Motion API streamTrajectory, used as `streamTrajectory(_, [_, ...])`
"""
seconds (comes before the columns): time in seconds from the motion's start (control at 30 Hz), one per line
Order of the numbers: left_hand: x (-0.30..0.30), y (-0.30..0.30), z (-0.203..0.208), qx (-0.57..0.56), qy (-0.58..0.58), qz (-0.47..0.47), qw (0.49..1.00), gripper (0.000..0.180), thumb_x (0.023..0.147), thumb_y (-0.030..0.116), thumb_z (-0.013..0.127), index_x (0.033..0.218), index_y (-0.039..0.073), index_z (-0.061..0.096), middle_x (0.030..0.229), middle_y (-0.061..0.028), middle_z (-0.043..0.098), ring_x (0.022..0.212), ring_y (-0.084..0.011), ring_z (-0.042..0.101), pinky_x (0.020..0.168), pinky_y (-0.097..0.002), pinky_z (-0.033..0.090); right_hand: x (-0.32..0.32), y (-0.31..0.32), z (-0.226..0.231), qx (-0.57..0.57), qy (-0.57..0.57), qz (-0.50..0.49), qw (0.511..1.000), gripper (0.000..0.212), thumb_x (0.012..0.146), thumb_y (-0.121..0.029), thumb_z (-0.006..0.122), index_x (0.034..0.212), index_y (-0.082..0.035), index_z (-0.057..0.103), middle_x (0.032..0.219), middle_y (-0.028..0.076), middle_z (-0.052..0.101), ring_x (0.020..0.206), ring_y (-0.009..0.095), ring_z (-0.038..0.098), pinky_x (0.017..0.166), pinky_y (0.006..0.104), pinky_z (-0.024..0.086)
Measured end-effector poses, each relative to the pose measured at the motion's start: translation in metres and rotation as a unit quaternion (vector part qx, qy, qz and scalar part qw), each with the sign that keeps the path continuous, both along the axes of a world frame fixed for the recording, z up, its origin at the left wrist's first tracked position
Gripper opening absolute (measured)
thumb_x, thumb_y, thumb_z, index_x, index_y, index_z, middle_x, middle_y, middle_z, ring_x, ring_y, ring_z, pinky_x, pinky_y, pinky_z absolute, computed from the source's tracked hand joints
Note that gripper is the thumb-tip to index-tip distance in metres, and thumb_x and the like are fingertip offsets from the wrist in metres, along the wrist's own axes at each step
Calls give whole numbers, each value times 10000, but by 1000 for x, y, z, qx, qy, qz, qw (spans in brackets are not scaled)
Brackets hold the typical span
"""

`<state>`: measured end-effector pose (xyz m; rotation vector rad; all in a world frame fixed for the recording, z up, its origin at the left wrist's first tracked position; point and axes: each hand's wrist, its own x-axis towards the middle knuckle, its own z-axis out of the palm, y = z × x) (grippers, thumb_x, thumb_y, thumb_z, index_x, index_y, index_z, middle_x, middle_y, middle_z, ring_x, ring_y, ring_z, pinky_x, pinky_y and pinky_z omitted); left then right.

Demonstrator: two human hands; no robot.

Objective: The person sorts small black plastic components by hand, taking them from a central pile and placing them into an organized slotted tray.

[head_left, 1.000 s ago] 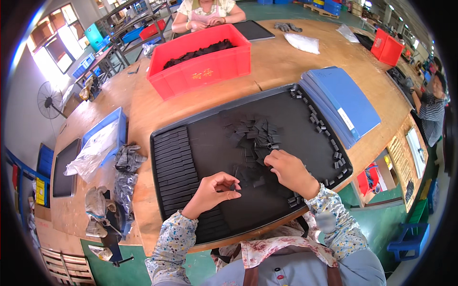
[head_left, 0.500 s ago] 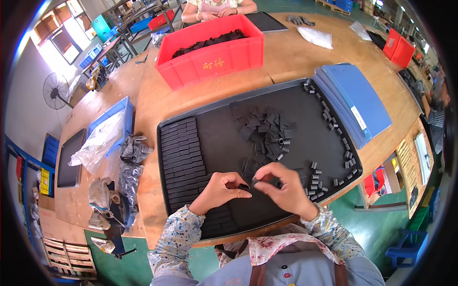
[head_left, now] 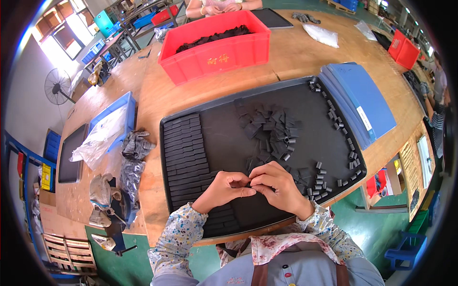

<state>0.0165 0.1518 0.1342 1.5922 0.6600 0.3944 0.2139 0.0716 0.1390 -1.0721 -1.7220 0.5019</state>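
My left hand (head_left: 225,189) and my right hand (head_left: 282,188) meet fingertip to fingertip over the near part of a black tray (head_left: 220,133). Between the left thumb and forefinger is a small black piece (head_left: 248,185), mostly covered by fingers. The right fingers are pinched against it; what they grip is hidden. Left of my hands, flat black pieces (head_left: 183,152) lie in tight rows. Beyond them is a loose heap of thin black pieces (head_left: 272,126). Short black tubes (head_left: 318,185) lie right of my right hand, and more tubes (head_left: 338,126) line the tray's right side.
A red bin (head_left: 217,57) full of black pieces stands behind the tray, with a person's hands (head_left: 222,8) beyond it. Blue folders (head_left: 362,102) lie to the right. A blue crate (head_left: 125,112) with white plastic and grey gloves (head_left: 137,145) are at left.
My right hand has moved left, closing the gap to my left hand, so their fingertips now meet around the small black piece. The view has shifted slightly.
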Motion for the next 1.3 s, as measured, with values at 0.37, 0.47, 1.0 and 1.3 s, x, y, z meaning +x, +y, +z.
streamTrajectory(0.37, [-27,35,7,442,80,126,884,247,728,127,834,965,85,776,729,-58,656,758,-215,588,684,-339,501,24,-15,7,-29,-142,-129,981,286,720,-14,781,977,-59,664,985,83,653,920,307,616,818,391,505])
streamTrajectory(0.47, [-26,39,-1,467,84,96,875,235,709,145,848,913,59,770,751,-67,671,765,-228,590,701,-355,502,22,-18,2,-47,-181,-133,973,295,709,-17,781,972,-59,653,974,70,641,914,299,606,817,396,504])
streamTrajectory(1.0, [-38,46,4,453,108,143,873,212,736,61,816,938,57,752,781,-54,679,792,-229,607,720,-359,505,12,-19,-3,7,-41,-181,983,193,806,45,717,983,-21,677,921,106,678,774,302,643,695,354,525])
streamTrajectory(1.3, [-1,-2,21,275,-8,20,961,157,782,31,796,905,26,700,928,-73,703,790,-167,638,713,-287,524,-25,-24,-2,-126,157,-80,976,204,839,69,686,1009,-2,597,893,135,683,777,266,710,695,333,567])
